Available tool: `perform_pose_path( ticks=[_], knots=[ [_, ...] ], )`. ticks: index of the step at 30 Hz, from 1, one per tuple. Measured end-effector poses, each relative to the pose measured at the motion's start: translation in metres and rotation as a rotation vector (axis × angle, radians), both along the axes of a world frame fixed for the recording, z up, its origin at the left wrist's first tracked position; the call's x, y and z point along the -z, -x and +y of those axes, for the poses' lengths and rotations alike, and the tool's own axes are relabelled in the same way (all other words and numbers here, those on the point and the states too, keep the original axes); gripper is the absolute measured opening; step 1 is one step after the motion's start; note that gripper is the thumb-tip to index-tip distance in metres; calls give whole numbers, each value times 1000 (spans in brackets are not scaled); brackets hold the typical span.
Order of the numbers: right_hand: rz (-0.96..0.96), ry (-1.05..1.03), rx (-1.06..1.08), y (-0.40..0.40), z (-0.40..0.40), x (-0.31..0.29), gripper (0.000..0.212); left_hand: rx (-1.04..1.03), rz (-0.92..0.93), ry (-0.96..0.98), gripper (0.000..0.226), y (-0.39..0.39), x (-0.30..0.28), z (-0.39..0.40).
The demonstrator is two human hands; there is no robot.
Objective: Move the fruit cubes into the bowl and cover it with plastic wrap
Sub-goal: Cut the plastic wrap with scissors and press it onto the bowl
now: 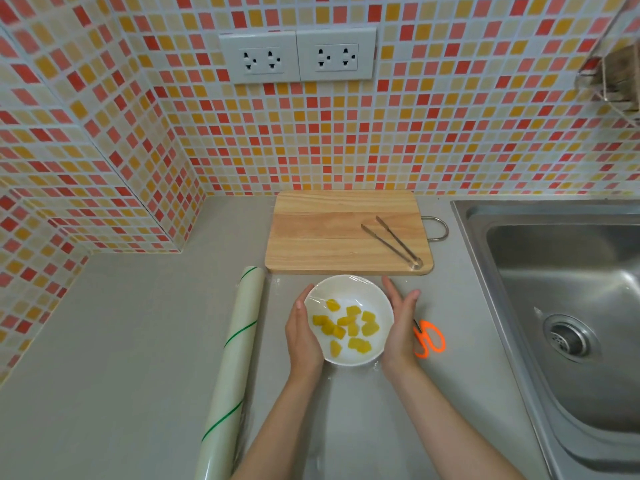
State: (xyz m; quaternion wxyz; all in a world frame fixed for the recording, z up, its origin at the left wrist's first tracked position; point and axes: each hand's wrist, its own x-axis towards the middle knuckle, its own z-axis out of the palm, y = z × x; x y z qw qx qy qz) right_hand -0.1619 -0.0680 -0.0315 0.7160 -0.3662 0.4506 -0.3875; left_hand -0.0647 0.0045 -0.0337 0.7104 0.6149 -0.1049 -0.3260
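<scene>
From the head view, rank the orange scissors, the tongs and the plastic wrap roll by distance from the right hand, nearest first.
1. Orange scissors: just right of the right hand, partly behind it.
2. Tongs: beyond the hand, on the cutting board.
3. Plastic wrap roll: far side of the bowl, on the left.

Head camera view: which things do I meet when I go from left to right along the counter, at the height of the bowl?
Roll of plastic wrap → left hand → bowl with fruit cubes → right hand → orange scissors → sink.
</scene>
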Motion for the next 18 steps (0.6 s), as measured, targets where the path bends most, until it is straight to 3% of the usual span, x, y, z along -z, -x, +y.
perform_pose_path(
  ticks=[6, 13, 18],
  knots=[
    [-53, 18, 140, 5, -7, 1, 67, -279, -36, -14, 32, 18, 4, 2],
    [-101, 6, 123, -12, 28, 12, 59, -345, -32, -35, 30, 37, 7, -4],
    [70, 138, 150, -9, 21, 10, 66, -314, -82, -57, 34, 33, 13, 6]
  ],
)
